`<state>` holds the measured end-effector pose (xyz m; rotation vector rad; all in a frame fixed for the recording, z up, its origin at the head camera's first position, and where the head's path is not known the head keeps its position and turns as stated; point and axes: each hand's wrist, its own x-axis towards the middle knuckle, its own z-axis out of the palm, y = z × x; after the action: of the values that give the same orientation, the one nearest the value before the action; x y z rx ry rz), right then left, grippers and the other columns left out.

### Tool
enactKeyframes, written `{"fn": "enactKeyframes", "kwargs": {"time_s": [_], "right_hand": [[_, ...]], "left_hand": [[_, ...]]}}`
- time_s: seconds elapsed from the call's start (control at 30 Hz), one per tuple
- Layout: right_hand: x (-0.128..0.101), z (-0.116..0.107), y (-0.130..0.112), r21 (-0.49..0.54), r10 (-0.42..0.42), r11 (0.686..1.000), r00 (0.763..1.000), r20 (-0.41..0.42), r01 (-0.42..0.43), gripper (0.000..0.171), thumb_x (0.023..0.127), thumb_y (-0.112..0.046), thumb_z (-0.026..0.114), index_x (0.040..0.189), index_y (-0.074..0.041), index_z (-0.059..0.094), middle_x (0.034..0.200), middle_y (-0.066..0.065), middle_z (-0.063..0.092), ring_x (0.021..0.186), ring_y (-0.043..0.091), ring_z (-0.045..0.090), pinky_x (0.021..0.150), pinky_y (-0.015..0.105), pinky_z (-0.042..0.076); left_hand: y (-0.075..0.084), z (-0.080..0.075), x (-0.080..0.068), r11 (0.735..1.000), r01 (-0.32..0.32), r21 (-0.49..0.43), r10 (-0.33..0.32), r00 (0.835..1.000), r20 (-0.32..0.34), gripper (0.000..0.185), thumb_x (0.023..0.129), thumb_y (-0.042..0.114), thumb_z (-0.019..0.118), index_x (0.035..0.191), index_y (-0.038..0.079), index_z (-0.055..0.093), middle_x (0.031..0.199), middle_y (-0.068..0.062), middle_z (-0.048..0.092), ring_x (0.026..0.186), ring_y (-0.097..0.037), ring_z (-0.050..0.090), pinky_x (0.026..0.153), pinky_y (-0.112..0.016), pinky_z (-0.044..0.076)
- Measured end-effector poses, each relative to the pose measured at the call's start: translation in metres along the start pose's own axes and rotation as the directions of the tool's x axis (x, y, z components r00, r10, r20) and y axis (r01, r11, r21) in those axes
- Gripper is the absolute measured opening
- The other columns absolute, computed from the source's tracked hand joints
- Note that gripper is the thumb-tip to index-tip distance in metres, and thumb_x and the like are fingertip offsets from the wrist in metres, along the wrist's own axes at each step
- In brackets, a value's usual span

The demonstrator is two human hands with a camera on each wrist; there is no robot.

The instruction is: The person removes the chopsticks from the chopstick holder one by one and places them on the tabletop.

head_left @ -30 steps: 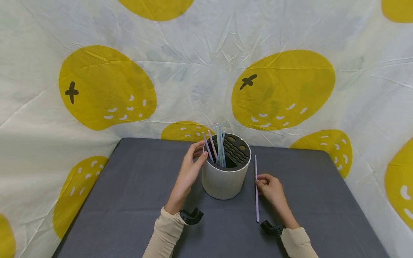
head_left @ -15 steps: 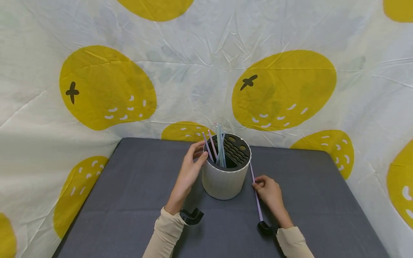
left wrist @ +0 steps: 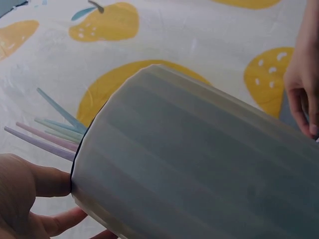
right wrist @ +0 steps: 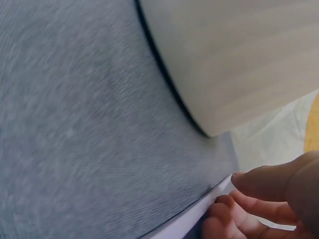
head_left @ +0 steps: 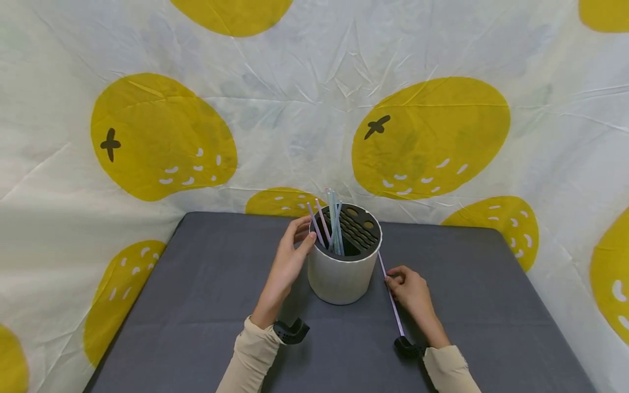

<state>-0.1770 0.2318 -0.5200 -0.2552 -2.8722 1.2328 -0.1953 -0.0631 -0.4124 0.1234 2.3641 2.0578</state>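
A white round knife holder [head_left: 339, 281] with a black slotted top stands on the dark cloth-covered table. Several pastel straws [head_left: 335, 224] lean in its open compartment. My left hand [head_left: 291, 254] grips the holder's left rim, the thumb at the near edge and the fingers behind; the left wrist view shows the thumb [left wrist: 52, 180] against the wall. To the right of the holder, my right hand [head_left: 410, 289] pinches a lilac straw [head_left: 395, 308] near its middle. Its far end passes behind the holder's side in the head view. In the right wrist view the straw [right wrist: 187, 219] lies low along the cloth.
The grey tabletop [head_left: 211, 284] spreads around the holder on all sides. Behind it hangs a white curtain [head_left: 295, 136] with yellow fruit prints. Black wrist cameras [head_left: 292, 331] sit on both wrists.
The right hand has shifted slightly left, and the lilac straw has turned from nearly straight to slanted, its far end now at the holder. The left hand and holder stay put.
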Motion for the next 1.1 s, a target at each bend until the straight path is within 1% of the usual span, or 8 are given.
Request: {"fn": "enactKeyframes", "kwargs": {"time_s": [0.17,0.3,0.47,0.6,0.7,0.83,0.93,1.1], "right_hand": [[0.002,-0.005,-0.005,0.091,-0.048,0.995,0.999,-0.022,0.050,0.024,0.100,-0.014,0.068,0.119,-0.001,0.071,0.094,0.014,0.075,0.070,0.006,0.061,0.063,0.023,0.048],[0.004,-0.008,-0.011,0.257,-0.132,0.956,0.990,-0.051,0.141,0.031,0.102,-0.012,0.067,0.130,0.001,0.065,0.117,0.024,0.072,0.086,-0.004,0.064,0.074,0.014,0.051],[0.000,-0.012,-0.021,0.469,-0.260,0.837,0.959,-0.116,0.284,0.039,0.104,-0.010,0.063,0.140,0.003,0.056,0.134,0.026,0.063,0.110,-0.005,0.064,0.092,0.008,0.050],[-0.006,-0.016,-0.030,0.561,-0.395,0.703,0.896,-0.204,0.437,0.039,0.108,-0.004,0.052,0.146,0.004,0.051,0.144,0.026,0.056,0.132,0.008,0.059,0.106,0.014,0.048],[-0.010,-0.020,-0.037,0.558,-0.484,0.634,0.837,-0.255,0.536,0.044,0.107,0.001,0.045,0.151,0.001,0.047,0.152,0.024,0.051,0.143,0.018,0.052,0.114,0.019,0.043],[-0.012,-0.024,-0.047,0.488,-0.590,0.593,0.758,-0.276,0.640,0.054,0.105,0.003,0.044,0.158,-0.001,0.040,0.161,0.021,0.044,0.151,0.022,0.043,0.123,0.022,0.034],[-0.011,-0.026,-0.055,0.423,-0.644,0.596,0.721,-0.255,0.683,0.056,0.106,-0.005,0.048,0.161,-0.005,0.037,0.165,0.017,0.040,0.155,0.019,0.037,0.126,0.021,0.027],[-0.011,-0.026,-0.070,0.261,-0.704,0.625,0.676,-0.217,0.735,0.062,0.106,-0.023,0.058,0.162,-0.008,0.037,0.167,0.012,0.039,0.158,0.023,0.031,0.129,0.023,0.019]], "left_hand": [[-0.001,0.001,0.000,1.000,-0.001,-0.003,0.001,1.000,-0.002,0.046,0.107,0.026,0.061,0.151,0.021,0.051,0.154,-0.012,0.050,0.135,-0.034,0.050,0.107,-0.054,0.052],[-0.001,0.001,0.000,1.000,-0.003,-0.009,0.003,1.000,0.000,0.045,0.107,0.025,0.060,0.151,0.021,0.051,0.154,-0.012,0.050,0.136,-0.034,0.050,0.106,-0.054,0.052],[-0.001,0.001,-0.001,1.000,-0.002,-0.013,0.002,1.000,0.005,0.045,0.107,0.025,0.060,0.152,0.022,0.050,0.155,-0.012,0.050,0.136,-0.034,0.050,0.105,-0.054,0.052],[-0.002,0.001,-0.001,1.000,-0.001,-0.016,0.001,1.000,0.009,0.045,0.107,0.026,0.060,0.151,0.022,0.050,0.155,-0.012,0.050,0.136,-0.034,0.050,0.106,-0.054,0.052],[-0.002,0.002,-0.001,1.000,-0.001,-0.019,0.001,1.000,0.014,0.045,0.107,0.026,0.060,0.151,0.021,0.050,0.155,-0.012,0.050,0.136,-0.034,0.050,0.106,-0.054,0.052],[-0.003,0.001,-0.001,1.000,0.000,-0.024,0.000,1.000,0.014,0.045,0.108,0.027,0.059,0.151,0.021,0.050,0.155,-0.013,0.049,0.136,-0.035,0.050,0.106,-0.054,0.052],[-0.002,0.001,-0.001,1.000,0.003,-0.028,-0.002,1.000,0.010,0.045,0.108,0.027,0.059,0.151,0.022,0.050,0.155,-0.013,0.049,0.137,-0.036,0.049,0.105,-0.055,0.052],[-0.001,0.002,0.000,0.999,0.007,-0.034,-0.007,1.000,0.009,0.045,0.107,0.027,0.060,0.151,0.023,0.050,0.155,-0.012,0.049,0.137,-0.037,0.049,0.105,-0.055,0.052]]}}
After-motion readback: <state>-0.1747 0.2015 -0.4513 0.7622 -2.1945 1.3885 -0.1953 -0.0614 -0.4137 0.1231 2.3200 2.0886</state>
